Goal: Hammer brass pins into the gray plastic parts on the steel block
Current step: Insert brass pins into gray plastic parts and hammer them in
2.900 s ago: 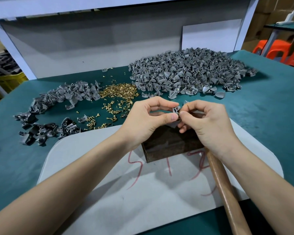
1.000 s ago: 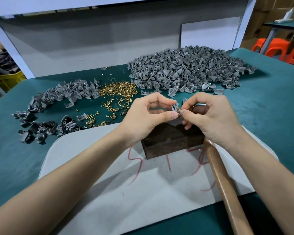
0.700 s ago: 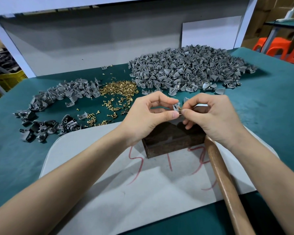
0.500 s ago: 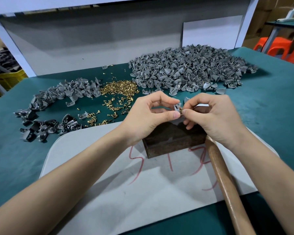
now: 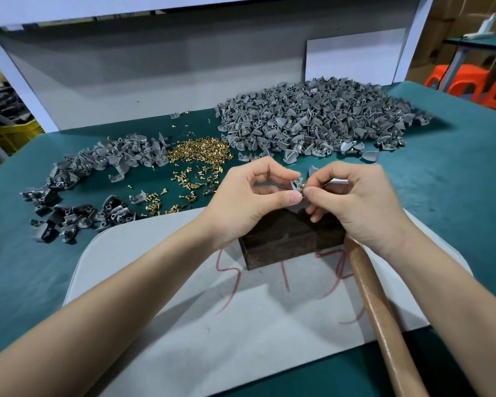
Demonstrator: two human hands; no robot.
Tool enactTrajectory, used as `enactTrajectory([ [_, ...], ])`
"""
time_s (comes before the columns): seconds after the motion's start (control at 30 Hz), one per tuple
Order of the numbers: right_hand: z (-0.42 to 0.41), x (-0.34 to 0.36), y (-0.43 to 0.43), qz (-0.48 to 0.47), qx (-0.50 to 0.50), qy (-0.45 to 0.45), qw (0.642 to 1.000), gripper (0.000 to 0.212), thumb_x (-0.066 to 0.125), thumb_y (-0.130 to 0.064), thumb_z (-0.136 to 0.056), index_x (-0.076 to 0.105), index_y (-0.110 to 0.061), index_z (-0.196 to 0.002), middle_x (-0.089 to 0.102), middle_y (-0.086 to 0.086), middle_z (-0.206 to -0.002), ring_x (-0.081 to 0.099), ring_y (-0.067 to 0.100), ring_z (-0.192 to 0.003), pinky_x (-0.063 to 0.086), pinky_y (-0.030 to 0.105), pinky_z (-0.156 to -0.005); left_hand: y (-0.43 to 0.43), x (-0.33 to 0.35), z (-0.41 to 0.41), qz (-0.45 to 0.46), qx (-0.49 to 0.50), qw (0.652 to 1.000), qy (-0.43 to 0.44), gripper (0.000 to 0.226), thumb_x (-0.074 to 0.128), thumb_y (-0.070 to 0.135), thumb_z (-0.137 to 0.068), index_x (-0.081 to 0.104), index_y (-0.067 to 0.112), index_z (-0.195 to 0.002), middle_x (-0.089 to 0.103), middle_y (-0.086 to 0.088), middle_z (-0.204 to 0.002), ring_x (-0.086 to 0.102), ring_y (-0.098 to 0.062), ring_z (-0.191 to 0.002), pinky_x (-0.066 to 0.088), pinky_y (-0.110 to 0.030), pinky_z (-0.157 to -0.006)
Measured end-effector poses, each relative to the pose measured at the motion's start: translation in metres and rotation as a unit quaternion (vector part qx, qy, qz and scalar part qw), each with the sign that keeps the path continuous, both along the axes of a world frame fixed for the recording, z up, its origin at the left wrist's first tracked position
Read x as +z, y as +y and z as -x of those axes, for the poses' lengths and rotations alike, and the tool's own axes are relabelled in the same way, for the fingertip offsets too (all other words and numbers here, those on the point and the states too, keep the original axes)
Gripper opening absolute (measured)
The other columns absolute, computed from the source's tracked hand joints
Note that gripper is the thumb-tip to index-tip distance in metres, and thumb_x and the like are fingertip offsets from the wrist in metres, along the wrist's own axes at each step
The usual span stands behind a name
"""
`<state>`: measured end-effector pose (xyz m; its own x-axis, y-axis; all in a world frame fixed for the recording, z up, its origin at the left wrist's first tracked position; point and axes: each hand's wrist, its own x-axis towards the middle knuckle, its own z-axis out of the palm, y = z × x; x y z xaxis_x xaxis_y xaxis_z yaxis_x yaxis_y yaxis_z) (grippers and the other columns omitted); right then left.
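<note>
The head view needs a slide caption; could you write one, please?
Above the steel block, left hand pinches a gray plastic part; right hand holds a brass pin to it.

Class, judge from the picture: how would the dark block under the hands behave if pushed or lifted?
Probably heavy for its size: the block looks solid, rusty metal. Sitting low and flat on the white sheet, it would likely slide, not tip or roll. Its rough faces should grip well.
</note>
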<state>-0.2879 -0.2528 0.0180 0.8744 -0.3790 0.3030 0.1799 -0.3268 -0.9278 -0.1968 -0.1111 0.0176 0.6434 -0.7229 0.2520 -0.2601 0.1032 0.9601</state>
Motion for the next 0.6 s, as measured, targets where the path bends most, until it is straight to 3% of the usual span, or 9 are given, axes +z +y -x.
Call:
enactTrajectory([
  [0.2,0.0008,0.0029,0.0021,-0.012,0.010,0.003,1.000,0.018,0.064,0.008,-0.080,0.062,-0.006,-0.069,0.061,0.007,-0.053,0.058,0.010,-0.041,0.045,0.015,-0.046,0.0001,0.0013,0.0000,-0.003,0.006,1.000,-0.008,0.025,0.072,-0.005,-0.074,0.064,0.016,-0.085,0.066,-0.004,-0.087,0.066,-0.011,-0.075,0.055,-0.021,-0.079],
  [0.6,0.0026,0.0055,-0.0011,-0.028,0.024,0.021,0.999,0.017,0.065,0.008,-0.080,0.062,-0.002,-0.068,0.060,0.003,-0.047,0.056,0.012,-0.039,0.046,0.016,-0.044,-0.0001,0.0011,-0.0011,-0.014,-0.006,1.000,-0.018,0.026,0.072,-0.005,-0.075,0.066,0.018,-0.085,0.070,0.003,-0.088,0.068,-0.011,-0.078,0.055,-0.021,-0.080],
])
